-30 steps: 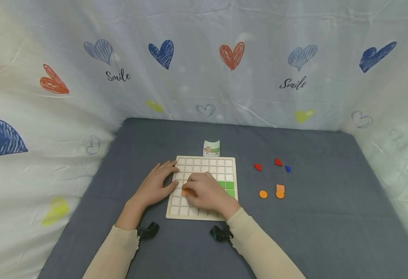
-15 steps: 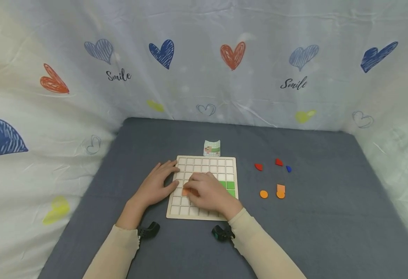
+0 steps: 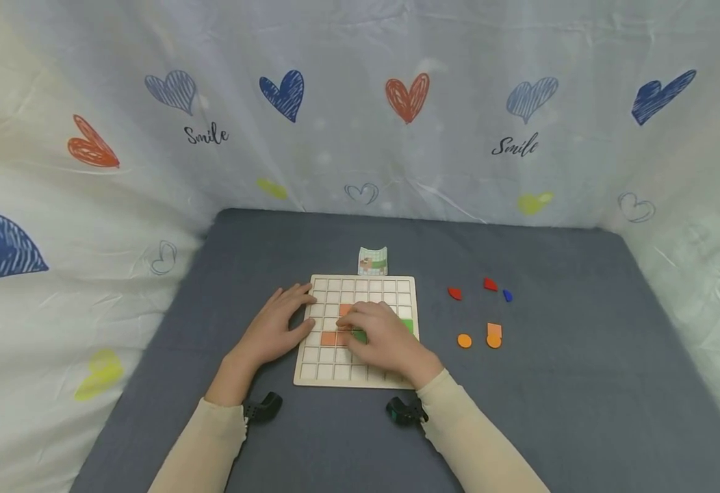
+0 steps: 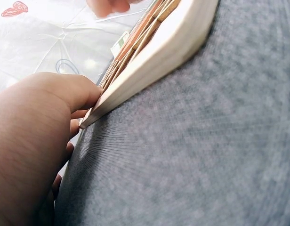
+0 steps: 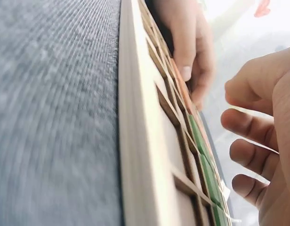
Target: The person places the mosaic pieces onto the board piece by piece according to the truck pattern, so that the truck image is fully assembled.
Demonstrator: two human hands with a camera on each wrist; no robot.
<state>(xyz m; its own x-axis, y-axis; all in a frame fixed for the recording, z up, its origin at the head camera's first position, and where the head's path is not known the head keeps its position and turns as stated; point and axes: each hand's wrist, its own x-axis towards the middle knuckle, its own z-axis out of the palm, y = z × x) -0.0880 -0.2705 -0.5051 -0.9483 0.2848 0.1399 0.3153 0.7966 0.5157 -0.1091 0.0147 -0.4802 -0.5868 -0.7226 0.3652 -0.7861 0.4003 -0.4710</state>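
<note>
A wooden grid board (image 3: 326, 374) lies on the dark cloth in the head view, with flat orange squares (image 3: 328, 339) and green squares (image 3: 360, 336) set in some cells. My left hand (image 3: 276, 327) rests along the board's left edge, fingers spread and relaxed, the thumb touching the rim in the left wrist view. Over the middle of the board hovers my right hand (image 3: 384, 337). In the right wrist view its fingers are loosely bent, thumb and fingertips apart, with nothing between them. It hides part of the coloured cells in the head view.
A small pattern card (image 3: 373, 261) lies against the board's far edge. To the right are red quarter-round pieces (image 3: 455, 294), a blue piece (image 3: 507, 296), an orange disc (image 3: 464, 341) and an orange square (image 3: 494, 329) partly under another disc. A printed curtain surrounds the table.
My right hand has let go at the orange square on the left of the board and drawn back slightly right, uncovering more orange and green squares. My left hand has stayed in place.
</note>
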